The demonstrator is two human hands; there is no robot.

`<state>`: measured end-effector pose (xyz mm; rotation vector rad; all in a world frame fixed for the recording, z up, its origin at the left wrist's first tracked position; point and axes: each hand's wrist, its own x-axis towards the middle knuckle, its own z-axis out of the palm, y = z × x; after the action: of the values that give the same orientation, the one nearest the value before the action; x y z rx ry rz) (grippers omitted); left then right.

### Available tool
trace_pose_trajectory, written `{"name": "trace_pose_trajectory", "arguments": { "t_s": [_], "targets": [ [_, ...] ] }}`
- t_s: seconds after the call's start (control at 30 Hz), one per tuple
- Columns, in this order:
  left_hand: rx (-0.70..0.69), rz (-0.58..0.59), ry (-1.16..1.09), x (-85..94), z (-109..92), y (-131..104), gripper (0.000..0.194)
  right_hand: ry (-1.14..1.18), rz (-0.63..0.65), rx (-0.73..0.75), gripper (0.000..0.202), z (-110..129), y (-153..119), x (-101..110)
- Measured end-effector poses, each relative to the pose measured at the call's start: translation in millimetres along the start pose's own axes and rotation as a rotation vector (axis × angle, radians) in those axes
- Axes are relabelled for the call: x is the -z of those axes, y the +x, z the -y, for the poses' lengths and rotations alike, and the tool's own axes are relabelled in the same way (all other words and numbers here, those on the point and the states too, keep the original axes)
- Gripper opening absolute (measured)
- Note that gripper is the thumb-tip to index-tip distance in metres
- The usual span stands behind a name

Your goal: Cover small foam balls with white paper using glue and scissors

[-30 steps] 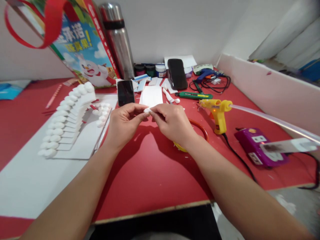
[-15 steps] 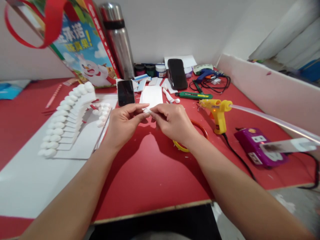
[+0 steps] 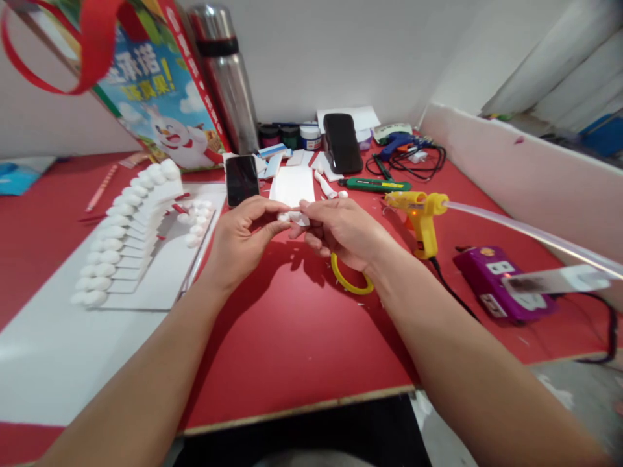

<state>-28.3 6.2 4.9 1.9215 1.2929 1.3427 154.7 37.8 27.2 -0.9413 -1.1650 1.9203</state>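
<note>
- Lump point(image 3: 296, 219), small and white, is at the fingertips of both hands, in between them.
- The left hand point(image 3: 243, 243) pinches its left end, narrow.
- The right hand point(image 3: 348, 233) holds its right end with the thumb on top.
- White paper point(image 3: 293, 184) lies just past it.
- A yellow ring point(image 3: 351, 280) is on the red table point(image 3: 296, 350), near the right wrist.

The table point(image 3: 292, 337) is red, the glue gun point(image 3: 422, 217) yellow, the power strip point(image 3: 501, 285) purple with white patches, the cutter point(image 3: 374, 185) green with yellow, the bag handle point(image 3: 95, 48) red.
</note>
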Motion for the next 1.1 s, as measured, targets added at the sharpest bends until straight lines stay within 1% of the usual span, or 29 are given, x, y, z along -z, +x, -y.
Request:
{"name": "trace_pose_trajectory", "arguments": {
  "t_s": [0.1, 0.27, 0.37, 0.43, 0.57, 0.63, 0.7, 0.77, 0.87, 0.97, 1.1],
  "targets": [
    [-0.018, 0.009, -0.003, 0.9, 1, 0, 0.016, -0.01, -0.022, 0.002, 0.03, -1, -1, -1],
    [-0.006, -0.003, 0.004, 0.5, -1, 0, 0.014, -0.074, -0.002, 0.02, 0.027, -1, -2, -3],
    [0.01, -0.02, 0.017, 0.0, -3, 1, 0.014, -0.219, -0.006, 0.076, 0.03, -2, -1, -2],
    [0.031, -0.034, 0.016, -0.9, -3, 1, 0.013, -0.411, -0.048, 0.167, 0.029, -4, 0, -1],
    [0.152, -0.048, -0.052, -3.8, -7, 0, 0.012, -0.842, -0.178, 0.478, 0.027, -8, 1, 0],
    [0.203, -0.062, -0.086, -5.2, -9, 0, 0.012, -0.989, -0.247, 0.592, 0.025, -11, 0, -2],
    [0.216, -0.081, -0.111, -5.8, -9, 0, 0.013, -1.071, -0.284, 0.657, 0.023, -12, -2, -3],
    [0.222, -0.094, -0.133, -5.6, -9, 1, 0.014, -1.11, -0.26, 0.707, 0.022, -13, -2, -4],
    [0.243, -0.102, -0.167, -4.7, -8, 1, 0.017, -1.134, -0.177, 0.759, 0.023, -13, -2, -2],
    [0.24, -0.104, -0.172, -4.7, -7, 0, 0.018, -1.131, -0.124, 0.771, 0.024, -12, -1, 1],
    [0.191, -0.104, -0.165, -5.9, -4, -2, 0.016, -1.076, -0.064, 0.765, 0.024, -10, 0, 5]
  ]
}}
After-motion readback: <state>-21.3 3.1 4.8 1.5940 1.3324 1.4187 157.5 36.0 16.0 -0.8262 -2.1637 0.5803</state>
